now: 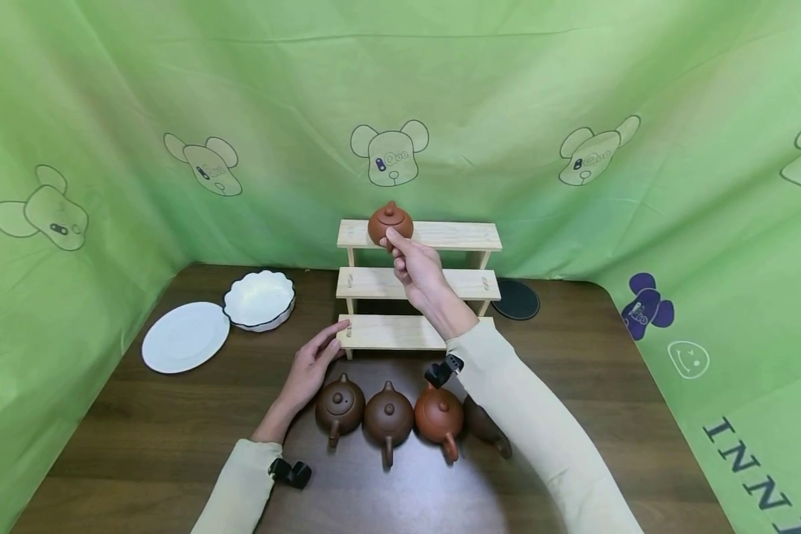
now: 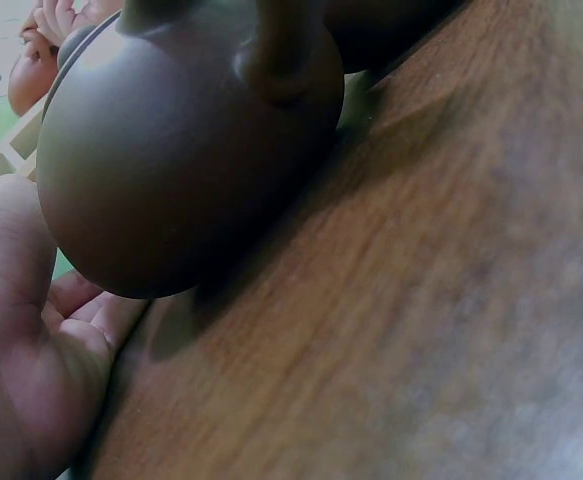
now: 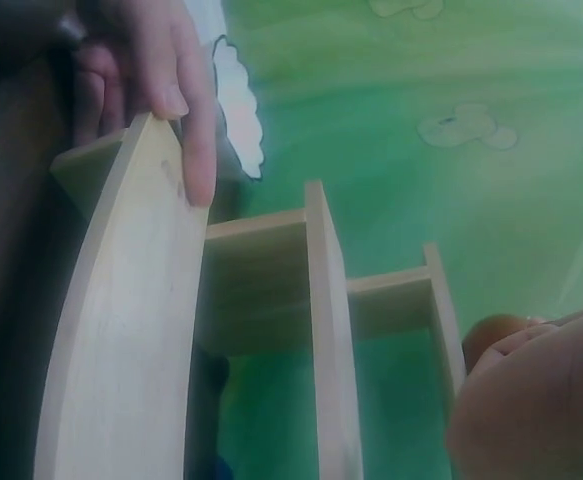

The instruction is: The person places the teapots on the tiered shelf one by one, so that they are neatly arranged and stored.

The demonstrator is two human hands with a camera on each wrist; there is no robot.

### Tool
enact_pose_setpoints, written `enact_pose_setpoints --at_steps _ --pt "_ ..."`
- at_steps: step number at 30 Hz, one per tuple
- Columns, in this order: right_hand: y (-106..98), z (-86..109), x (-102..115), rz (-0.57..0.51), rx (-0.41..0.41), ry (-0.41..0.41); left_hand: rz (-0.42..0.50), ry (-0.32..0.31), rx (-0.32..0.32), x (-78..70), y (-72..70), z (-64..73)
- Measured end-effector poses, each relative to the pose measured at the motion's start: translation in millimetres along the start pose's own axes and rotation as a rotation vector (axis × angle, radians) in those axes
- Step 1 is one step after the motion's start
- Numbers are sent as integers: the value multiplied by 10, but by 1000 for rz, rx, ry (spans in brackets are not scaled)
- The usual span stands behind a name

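Note:
My right hand [image 1: 419, 268] pinches a small reddish-brown teapot [image 1: 390, 221] from its near side, at the left part of the top tier of a pale three-step wooden stand [image 1: 454, 236]. In the right wrist view that hand hides most of the pot. My left hand [image 1: 309, 368] touches the left end of the bottom tier [image 3: 141, 300], index finger straight along it and thumb at its front edge. Beside the left wrist sits a dark brown teapot [image 1: 340, 404], seen large in the left wrist view. Next to it stand a brown teapot [image 1: 389, 417] and an orange-red teapot [image 1: 439, 415].
Another dark teapot [image 1: 483, 424] is partly covered by my right sleeve. A white oval plate [image 1: 185, 337] and a scalloped white bowl [image 1: 260, 298] lie at the left. Right of the stand is a black round mat [image 1: 517, 300]. A green printed curtain [image 1: 494, 111] surrounds the table.

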State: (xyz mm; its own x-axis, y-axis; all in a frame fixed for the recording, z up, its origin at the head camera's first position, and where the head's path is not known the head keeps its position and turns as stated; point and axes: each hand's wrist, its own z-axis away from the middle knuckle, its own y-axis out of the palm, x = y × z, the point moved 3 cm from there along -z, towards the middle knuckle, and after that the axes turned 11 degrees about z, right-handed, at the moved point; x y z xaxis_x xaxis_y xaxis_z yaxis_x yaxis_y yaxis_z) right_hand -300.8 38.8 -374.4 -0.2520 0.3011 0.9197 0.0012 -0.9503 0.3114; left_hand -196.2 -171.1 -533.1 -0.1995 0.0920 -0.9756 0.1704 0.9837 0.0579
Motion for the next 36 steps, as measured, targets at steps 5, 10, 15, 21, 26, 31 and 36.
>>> enact_pose_setpoints --at_steps 5,10,15,21,26,31,36 --pt "9 -22 8 5 -5 10 2 18 8 41 -14 -6" --pt "16 -31 22 13 3 17 -3 1 -1 18 -2 -4" --pt "8 -37 37 28 17 19 15 72 11 120 -49 -16" --pt "-22 -44 55 21 33 25 26 111 33 256 -109 -40" --pt "-33 -44 55 34 41 25 5 55 15 132 -46 -14" --pt "-45 -37 59 60 48 22 -15 -19 -5 26 3 -2" --pt "-68 -36 58 109 55 22 -11 -11 -5 32 1 -2"
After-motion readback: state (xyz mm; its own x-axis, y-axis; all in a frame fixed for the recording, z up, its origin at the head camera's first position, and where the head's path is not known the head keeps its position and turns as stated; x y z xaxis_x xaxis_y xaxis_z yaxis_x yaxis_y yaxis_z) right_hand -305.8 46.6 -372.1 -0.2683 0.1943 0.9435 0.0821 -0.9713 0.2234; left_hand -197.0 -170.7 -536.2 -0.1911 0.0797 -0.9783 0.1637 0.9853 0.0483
